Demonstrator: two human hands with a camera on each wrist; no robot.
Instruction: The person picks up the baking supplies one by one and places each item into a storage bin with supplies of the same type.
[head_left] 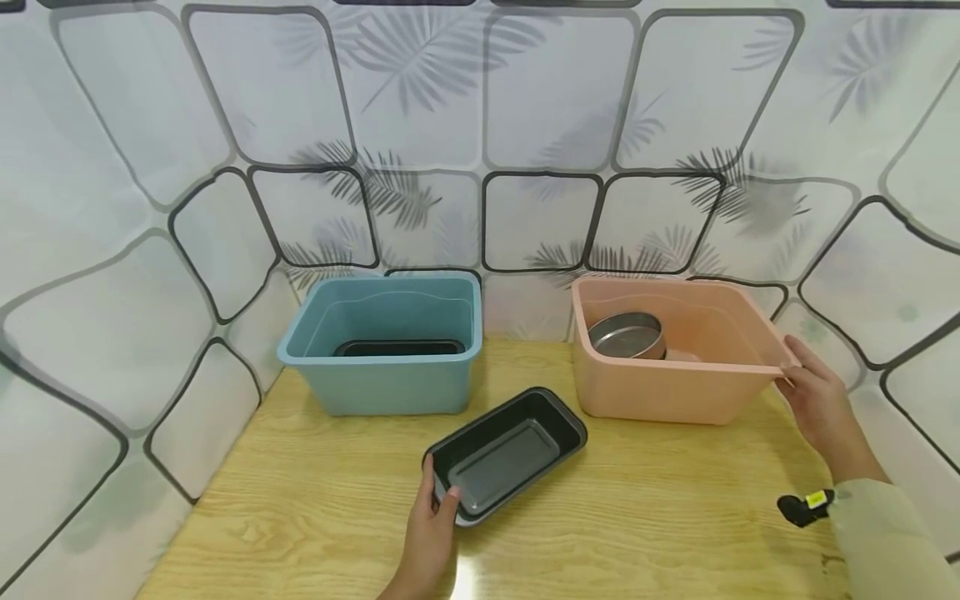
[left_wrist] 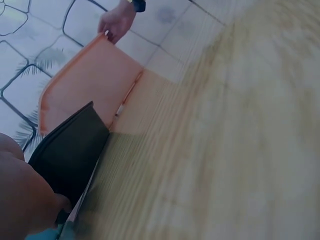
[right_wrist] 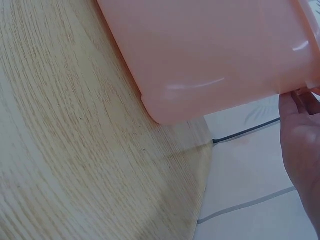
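Observation:
My left hand grips the near left corner of a dark rectangular loaf pan, thumb over the rim. The pan lies at a slant in front of the two bins, its hollow side up. In the left wrist view, the pan shows its dark outer side. At the right, my right hand holds the right end rim of a pink plastic bin. The right wrist view shows the fingers tucked up under that rim. Inside the pink bin, a round metal cake pan leans at the left end.
A blue plastic bin stands at the back left with another dark pan inside. Patterned white sheeting rises behind and on both sides of the wooden table. A black strap with a yellow tag is by the right sleeve.

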